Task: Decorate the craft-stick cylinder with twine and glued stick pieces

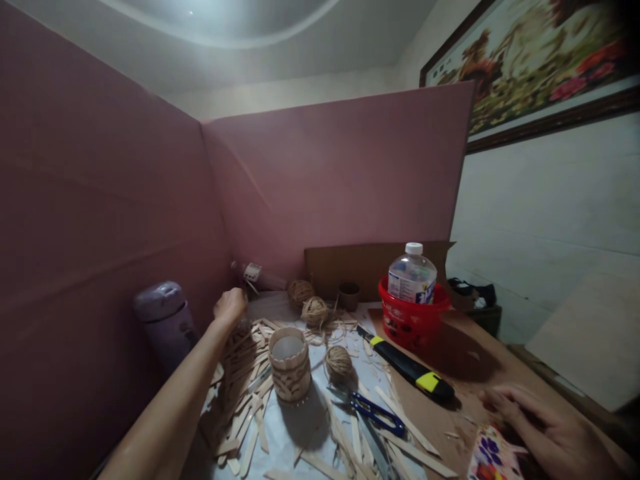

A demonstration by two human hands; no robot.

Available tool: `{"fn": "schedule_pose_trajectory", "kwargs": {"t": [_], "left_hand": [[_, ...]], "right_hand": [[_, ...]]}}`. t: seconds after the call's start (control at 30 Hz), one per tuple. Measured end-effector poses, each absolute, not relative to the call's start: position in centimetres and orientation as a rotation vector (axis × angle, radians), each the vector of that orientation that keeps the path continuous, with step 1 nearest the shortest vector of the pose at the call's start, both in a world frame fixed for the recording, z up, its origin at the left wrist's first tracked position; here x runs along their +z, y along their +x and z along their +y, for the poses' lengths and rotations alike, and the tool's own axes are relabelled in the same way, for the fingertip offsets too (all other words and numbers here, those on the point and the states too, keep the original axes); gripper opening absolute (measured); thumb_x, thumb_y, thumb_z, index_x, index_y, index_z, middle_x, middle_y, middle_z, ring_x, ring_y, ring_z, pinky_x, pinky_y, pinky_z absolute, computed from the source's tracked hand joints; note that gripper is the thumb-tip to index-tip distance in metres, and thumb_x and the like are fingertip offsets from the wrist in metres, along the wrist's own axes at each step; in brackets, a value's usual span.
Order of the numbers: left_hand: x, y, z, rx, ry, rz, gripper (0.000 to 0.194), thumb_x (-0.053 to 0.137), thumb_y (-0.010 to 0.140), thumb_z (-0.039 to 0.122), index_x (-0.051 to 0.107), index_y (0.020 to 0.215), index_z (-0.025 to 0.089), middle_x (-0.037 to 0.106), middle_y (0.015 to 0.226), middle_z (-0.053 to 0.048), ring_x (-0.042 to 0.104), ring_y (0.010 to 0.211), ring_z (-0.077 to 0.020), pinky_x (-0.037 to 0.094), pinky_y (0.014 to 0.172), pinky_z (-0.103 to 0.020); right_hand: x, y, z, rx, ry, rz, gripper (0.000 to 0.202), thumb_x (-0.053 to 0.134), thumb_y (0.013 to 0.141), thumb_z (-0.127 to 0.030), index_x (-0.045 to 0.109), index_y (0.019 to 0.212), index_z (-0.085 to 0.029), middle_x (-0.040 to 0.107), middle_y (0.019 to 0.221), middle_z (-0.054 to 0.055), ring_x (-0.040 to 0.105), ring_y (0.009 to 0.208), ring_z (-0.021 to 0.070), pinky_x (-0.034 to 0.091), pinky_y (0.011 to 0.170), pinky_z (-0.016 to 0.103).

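My left hand (231, 305) reaches to the back left of the table, its fingers curled down beside a pile of wooden craft sticks (245, 360). What it grips, if anything, is hidden behind it. My right hand (545, 423) is low at the right, thumb and fingers drawn together; anything between them is too dim to name. Just beside it shows a flower-patterned item (493, 457), partly cut off by the frame edge. Between my hands stands a cup-shaped holder (290, 370) covered in woven wood strips, with a ball of twine (339, 363) to its right.
Blue-handled snips (377, 413) and a black-and-yellow utility knife (410, 367) lie right of centre. A red basket (415, 323) holds a plastic bottle (413, 277). A purple flask (167, 327) stands left. More twine balls (315, 311) and a small brown pot (349, 297) sit behind.
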State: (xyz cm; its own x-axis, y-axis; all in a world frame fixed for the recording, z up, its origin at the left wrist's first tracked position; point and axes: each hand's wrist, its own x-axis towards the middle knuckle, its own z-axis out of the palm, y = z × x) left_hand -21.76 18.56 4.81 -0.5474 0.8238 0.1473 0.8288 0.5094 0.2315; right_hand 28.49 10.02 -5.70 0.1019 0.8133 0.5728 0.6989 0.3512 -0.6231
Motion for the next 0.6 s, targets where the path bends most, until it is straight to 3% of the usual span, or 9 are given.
{"fn": "schedule_pose_trajectory", "kwargs": {"t": [0.17, 0.6], "left_hand": [[4.9, -22.3, 18.6, -0.571, -1.565, -2.620, 0.033, 0.061, 0.088, 0.032, 0.058, 0.119, 0.021, 0.060, 0.122, -0.008, 0.061, 0.106, -0.0240, 0.053, 0.084, -0.042], [4.3, -20.1, 21.8, -0.898, -2.143, -2.521, 0.035, 0.060, 0.089, 0.033, 0.058, 0.120, 0.017, 0.060, 0.123, -0.009, 0.062, 0.101, -0.0238, 0.054, 0.082, -0.043]], "right_hand": [[-6.1, 29.1, 10.0, 0.266, -1.379, -1.712, 0.033, 0.056, 0.077, -0.052, 0.076, 0.069, -0.026, 0.077, 0.074, 0.005, 0.074, 0.066, 0.0255, 0.058, 0.055, 0.024], [-8.1, 29.8, 10.9, 0.350, -1.407, -1.645, 0.030, 0.055, 0.078, -0.049, 0.077, 0.068, -0.033, 0.077, 0.072, 0.001, 0.074, 0.069, 0.0262, 0.059, 0.062, 0.027]]}}
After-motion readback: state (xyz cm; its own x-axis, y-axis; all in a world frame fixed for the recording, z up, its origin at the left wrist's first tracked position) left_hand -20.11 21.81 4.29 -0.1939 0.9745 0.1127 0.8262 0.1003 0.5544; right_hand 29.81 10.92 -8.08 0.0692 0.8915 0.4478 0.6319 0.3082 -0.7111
